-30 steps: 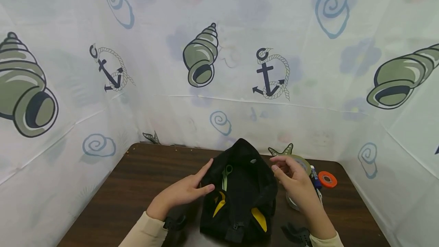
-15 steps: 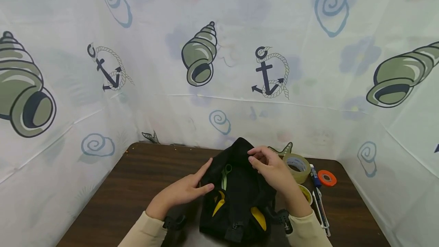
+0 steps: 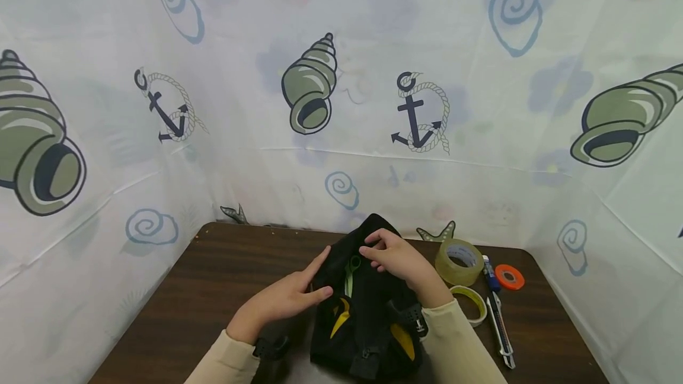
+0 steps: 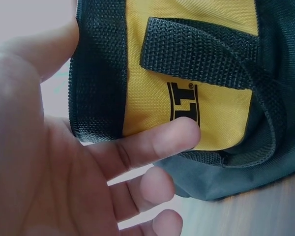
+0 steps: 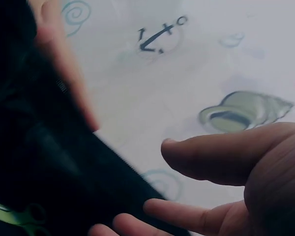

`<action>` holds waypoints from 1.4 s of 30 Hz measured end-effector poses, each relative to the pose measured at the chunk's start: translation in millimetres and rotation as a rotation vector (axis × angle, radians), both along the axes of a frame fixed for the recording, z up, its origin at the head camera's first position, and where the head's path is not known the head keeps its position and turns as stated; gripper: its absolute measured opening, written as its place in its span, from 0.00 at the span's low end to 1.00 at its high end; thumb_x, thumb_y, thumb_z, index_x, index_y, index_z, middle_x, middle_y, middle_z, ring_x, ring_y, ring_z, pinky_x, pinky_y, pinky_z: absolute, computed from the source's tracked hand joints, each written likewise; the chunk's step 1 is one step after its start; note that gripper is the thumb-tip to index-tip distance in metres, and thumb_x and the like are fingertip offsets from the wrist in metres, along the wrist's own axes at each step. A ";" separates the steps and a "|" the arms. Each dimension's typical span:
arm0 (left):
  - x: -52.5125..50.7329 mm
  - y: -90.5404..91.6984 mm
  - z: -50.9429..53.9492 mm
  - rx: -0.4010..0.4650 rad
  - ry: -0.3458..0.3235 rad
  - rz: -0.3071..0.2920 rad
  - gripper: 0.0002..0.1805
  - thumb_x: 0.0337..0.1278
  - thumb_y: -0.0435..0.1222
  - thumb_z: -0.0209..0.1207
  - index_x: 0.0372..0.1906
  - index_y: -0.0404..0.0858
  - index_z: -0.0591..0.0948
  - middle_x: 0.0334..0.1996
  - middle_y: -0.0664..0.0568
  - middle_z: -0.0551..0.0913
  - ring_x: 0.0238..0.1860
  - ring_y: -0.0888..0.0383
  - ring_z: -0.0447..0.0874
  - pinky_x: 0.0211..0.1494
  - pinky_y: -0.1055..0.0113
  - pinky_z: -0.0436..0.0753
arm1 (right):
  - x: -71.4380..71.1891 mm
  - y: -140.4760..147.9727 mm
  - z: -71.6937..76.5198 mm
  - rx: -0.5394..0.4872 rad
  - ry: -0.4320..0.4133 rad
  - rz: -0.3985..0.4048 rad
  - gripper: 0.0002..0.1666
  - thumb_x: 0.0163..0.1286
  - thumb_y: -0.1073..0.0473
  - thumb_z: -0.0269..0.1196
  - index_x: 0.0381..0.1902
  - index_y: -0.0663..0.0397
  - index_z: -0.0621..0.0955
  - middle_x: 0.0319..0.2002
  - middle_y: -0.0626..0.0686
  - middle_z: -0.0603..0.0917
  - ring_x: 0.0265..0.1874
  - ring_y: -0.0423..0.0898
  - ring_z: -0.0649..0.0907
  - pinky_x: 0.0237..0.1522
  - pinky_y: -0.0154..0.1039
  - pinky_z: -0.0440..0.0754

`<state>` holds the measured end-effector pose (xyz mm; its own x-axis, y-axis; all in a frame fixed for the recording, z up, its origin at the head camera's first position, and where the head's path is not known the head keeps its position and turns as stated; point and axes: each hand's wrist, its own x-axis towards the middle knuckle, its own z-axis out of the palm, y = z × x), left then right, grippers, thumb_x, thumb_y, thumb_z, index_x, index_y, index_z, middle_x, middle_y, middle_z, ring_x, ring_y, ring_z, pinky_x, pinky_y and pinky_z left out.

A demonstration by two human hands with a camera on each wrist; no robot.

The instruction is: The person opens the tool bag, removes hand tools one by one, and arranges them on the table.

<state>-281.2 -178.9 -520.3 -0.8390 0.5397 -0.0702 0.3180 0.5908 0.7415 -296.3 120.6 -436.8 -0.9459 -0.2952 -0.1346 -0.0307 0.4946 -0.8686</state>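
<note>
A black tool bag with yellow panels stands unzipped at the table's front. Green-handled scissors lie inside its mouth, and their handles also show in the right wrist view. My left hand rests against the bag's left side, fingers mostly extended. In the left wrist view its fingers lie by a yellow side panel with black lettering and a black webbing handle. Over the opening hovers my right hand, loosely bent and holding nothing, its fingertips near the bag's zipped left edge.
Right of the bag lie a wide roll of clear tape, a thinner yellow tape roll, a blue-and-white stick, an orange tape roll and a box cutter. A printed curtain encloses the dark wooden table.
My right hand has moved leftward from beside the tape rolls to over the bag's opening, uncovering the rolls and box cutter. The left hand and the bag have stayed in place.
</note>
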 end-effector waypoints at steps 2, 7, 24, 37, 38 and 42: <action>0.5 -0.2 0.3 0.002 0.000 0.004 0.49 0.79 0.66 0.54 0.89 0.72 0.37 0.88 0.50 0.59 0.81 0.41 0.72 0.80 0.34 0.71 | -5.8 -5.2 -6.8 0.003 -0.035 -0.004 0.28 0.81 0.46 0.67 0.68 0.57 0.78 0.51 0.58 0.86 0.44 0.52 0.89 0.56 0.52 0.89; 1.9 -0.7 0.3 0.014 -0.012 0.005 0.49 0.79 0.65 0.54 0.89 0.73 0.37 0.88 0.49 0.59 0.80 0.40 0.73 0.79 0.32 0.72 | -22.6 -13.8 -34.1 -0.006 -0.104 0.005 0.35 0.79 0.47 0.69 0.74 0.60 0.74 0.55 0.63 0.86 0.45 0.56 0.91 0.52 0.50 0.92; -1.0 -5.1 -2.6 -0.020 -0.077 -0.003 0.48 0.80 0.67 0.52 0.88 0.74 0.35 0.48 0.54 0.91 0.52 0.56 0.91 0.71 0.35 0.80 | -52.1 -18.3 -117.1 -0.154 -0.243 0.058 0.57 0.75 0.54 0.74 0.86 0.60 0.52 0.83 0.73 0.56 0.61 0.64 0.85 0.71 0.66 0.79; -4.3 -2.0 -4.6 -0.014 -0.060 -0.004 0.49 0.79 0.67 0.52 0.89 0.72 0.36 0.47 0.53 0.91 0.50 0.56 0.90 0.73 0.35 0.79 | -53.1 -27.1 -119.9 -0.022 -0.216 0.048 0.70 0.67 0.56 0.79 0.90 0.58 0.45 0.87 0.69 0.53 0.83 0.71 0.63 0.82 0.70 0.63; -4.1 -1.8 -4.5 -0.013 -0.061 -0.003 0.49 0.79 0.67 0.52 0.89 0.72 0.36 0.48 0.53 0.91 0.50 0.56 0.91 0.73 0.35 0.78 | -53.0 -28.2 -119.7 0.002 -0.209 0.042 0.70 0.67 0.56 0.79 0.90 0.59 0.46 0.87 0.69 0.53 0.83 0.71 0.63 0.82 0.70 0.62; -3.3 -0.7 -4.0 -0.005 -0.067 -0.003 0.49 0.79 0.67 0.52 0.89 0.72 0.35 0.50 0.54 0.91 0.50 0.57 0.91 0.73 0.35 0.78 | -55.1 -34.9 -121.0 0.139 -0.165 0.025 0.69 0.66 0.56 0.80 0.89 0.64 0.48 0.86 0.72 0.55 0.83 0.71 0.62 0.82 0.70 0.62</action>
<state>-284.5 -179.6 -524.3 -0.8305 0.5419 -0.1290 0.2696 0.5937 0.7582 -351.4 85.7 -557.8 -0.9001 -0.2862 -0.3286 0.0928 0.6109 -0.7862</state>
